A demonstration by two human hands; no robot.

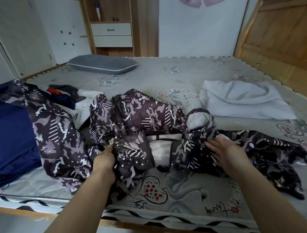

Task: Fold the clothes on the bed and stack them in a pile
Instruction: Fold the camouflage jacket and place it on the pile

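A crumpled dark purple patterned garment (135, 116) with a white lining sprawls across the near part of the bed (191, 71). My left hand (105, 158) grips a bunched fold of it near its middle. My right hand (224, 150) lies on its right part with fingers straight and spread, pressing the cloth down. A navy blue garment (6, 134) lies at the left. Behind it sits a small heap of mixed clothes (66, 96) in grey, red and white. A folded white garment (241, 102) rests at the right.
A grey pillow (102, 64) lies at the far side of the bed. A wooden headboard (279, 32) rises at the right. A shelf unit with drawers (111, 32) stands against the back wall. The bed's near edge (159, 223) runs just in front of me.
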